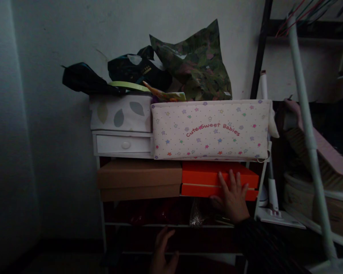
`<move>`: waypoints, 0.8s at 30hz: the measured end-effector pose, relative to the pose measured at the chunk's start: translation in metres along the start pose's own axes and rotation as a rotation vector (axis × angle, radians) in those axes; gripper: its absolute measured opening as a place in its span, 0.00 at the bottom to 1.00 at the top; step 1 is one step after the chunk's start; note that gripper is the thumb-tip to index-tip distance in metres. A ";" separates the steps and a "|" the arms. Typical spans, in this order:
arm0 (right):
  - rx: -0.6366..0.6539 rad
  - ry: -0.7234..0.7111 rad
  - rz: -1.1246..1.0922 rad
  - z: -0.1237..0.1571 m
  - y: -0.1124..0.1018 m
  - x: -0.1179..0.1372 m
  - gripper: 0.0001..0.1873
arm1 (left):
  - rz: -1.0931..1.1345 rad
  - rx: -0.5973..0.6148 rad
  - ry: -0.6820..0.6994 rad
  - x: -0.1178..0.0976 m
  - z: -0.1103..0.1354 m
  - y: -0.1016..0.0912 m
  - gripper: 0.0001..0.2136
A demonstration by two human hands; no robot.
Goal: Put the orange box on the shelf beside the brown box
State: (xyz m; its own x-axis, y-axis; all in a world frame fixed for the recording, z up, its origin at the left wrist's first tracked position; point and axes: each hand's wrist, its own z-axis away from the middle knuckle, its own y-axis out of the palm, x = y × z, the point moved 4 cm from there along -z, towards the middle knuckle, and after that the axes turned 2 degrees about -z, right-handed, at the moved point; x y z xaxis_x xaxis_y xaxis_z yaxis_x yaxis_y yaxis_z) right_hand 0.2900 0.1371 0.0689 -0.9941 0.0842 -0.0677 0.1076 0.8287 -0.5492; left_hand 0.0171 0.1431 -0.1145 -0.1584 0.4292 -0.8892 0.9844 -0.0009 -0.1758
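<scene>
Head view: right hand (232, 198) lies flat, fingers spread, on the orange box (214, 179), gripping nothing; left hand (162, 254) hangs open below
The box looks light, stiff cardboard, best gripped at its front corners

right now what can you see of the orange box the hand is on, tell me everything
The orange box is flat, rectangular and looks like cardboard, its lid shut with a pale seam along the front. It lies level on the white shelf unit, beside a brown box and under a star-printed fabric bin. The right hand lies spread on its front right part.
</scene>
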 end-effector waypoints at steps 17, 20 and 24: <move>0.312 -0.187 -0.725 0.067 0.032 0.131 0.18 | 0.046 -0.216 -0.262 0.016 -0.048 -0.043 0.36; 0.480 -0.056 -0.817 0.079 0.056 0.170 0.24 | 0.099 -0.185 -0.298 0.026 -0.050 -0.043 0.37; 0.549 0.052 -0.805 0.083 0.092 0.193 0.38 | 0.386 -0.134 -0.403 0.043 -0.049 -0.036 0.43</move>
State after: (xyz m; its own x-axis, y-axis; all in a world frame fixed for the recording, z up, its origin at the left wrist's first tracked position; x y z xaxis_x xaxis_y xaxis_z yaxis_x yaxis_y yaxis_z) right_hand 0.1092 0.1834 -0.0642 -0.7700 -0.3590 0.5275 -0.6277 0.2775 -0.7273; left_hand -0.0213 0.2063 -0.1259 0.2237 0.0423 -0.9737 0.9736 0.0360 0.2253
